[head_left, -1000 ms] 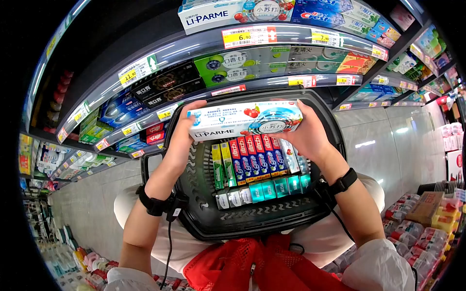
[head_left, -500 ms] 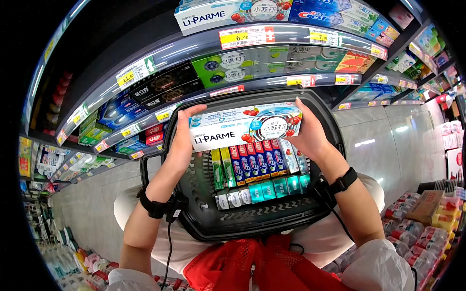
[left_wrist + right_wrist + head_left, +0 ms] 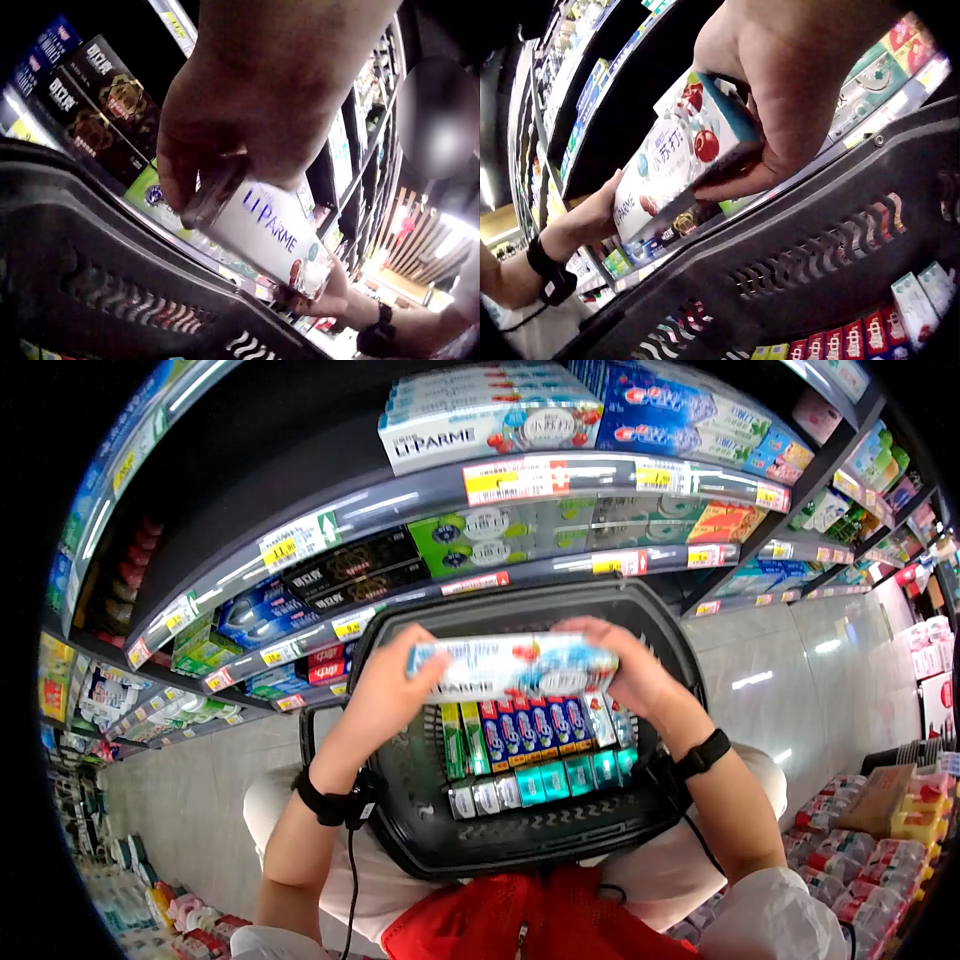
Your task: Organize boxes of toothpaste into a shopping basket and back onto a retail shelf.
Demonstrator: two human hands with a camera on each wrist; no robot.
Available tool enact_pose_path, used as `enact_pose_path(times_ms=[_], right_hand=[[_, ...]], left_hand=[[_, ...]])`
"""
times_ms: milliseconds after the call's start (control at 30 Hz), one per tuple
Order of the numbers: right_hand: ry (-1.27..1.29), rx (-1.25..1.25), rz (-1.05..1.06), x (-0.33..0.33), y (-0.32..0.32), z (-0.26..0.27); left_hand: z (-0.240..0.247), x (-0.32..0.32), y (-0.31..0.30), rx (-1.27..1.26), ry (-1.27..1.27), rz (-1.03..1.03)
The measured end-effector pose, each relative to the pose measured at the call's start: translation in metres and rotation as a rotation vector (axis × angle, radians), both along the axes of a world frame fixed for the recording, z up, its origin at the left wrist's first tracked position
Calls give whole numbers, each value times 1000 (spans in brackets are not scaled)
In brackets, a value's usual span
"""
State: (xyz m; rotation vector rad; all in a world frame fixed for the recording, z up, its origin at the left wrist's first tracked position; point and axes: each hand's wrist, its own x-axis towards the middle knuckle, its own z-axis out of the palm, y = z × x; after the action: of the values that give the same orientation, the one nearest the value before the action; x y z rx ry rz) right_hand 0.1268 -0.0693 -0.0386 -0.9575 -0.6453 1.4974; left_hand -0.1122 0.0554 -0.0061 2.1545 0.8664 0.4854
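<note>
A white and blue Li-Parme toothpaste box [image 3: 510, 665] with cherries printed on it is held level above a black shopping basket [image 3: 405, 835], blurred in the head view. My left hand [image 3: 392, 678] grips its left end, and my right hand [image 3: 640, 672] holds the right end. In the right wrist view, the right thumb and fingers bend around the blue end of the box [image 3: 664, 161]. Inside the basket stand a row of red and blue toothpaste boxes [image 3: 540, 730], two green and yellow ones [image 3: 463, 740], and teal and silver small boxes [image 3: 545, 782] in front.
Just beyond the basket rises a shelf [image 3: 400, 495] with more Li-Parme boxes [image 3: 490, 430], blue Crest boxes [image 3: 680, 420] and black boxes [image 3: 350, 570]. Tiled floor [image 3: 770, 650] lies to the right. Shrink-wrapped bottles [image 3: 860, 850] are stacked at the lower right.
The box first tips its front face up, then tilts back and sits lower in view with both hands. The left hand now wraps further over its end. The head view has shifted, showing more upper shelf.
</note>
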Motion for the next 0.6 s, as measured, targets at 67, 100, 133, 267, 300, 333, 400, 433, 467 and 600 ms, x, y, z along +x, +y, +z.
enact_pose_path(times_ms=[67,100,133,267,300,333,400,433,467,600], right_hand=[[-231,39,48,-2,1,-1],[-309,78,105,-4,3,-7],[-369,85,132,-9,4,-6],[-379,115,153,-19,6,-11],[-363,126,149,-21,6,-10],[-301,126,145,-22,5,-8],[-244,136,143,-22,4,1],[-86,149,90,-23,4,7],[73,164,37,-23,5,12],[70,250,85,1,-3,19]], left_hand=[[-2,-2,2,389,144,-186],[-5,-2,2,688,203,-280],[-5,0,-2,722,201,-338],[-5,6,-21,716,195,-414],[-4,6,-21,695,207,-409],[-2,7,-22,674,157,-374],[13,6,-21,745,142,-332],[23,4,-22,803,130,-292],[33,2,-21,876,112,-255],[91,-7,-3,974,-22,80]])
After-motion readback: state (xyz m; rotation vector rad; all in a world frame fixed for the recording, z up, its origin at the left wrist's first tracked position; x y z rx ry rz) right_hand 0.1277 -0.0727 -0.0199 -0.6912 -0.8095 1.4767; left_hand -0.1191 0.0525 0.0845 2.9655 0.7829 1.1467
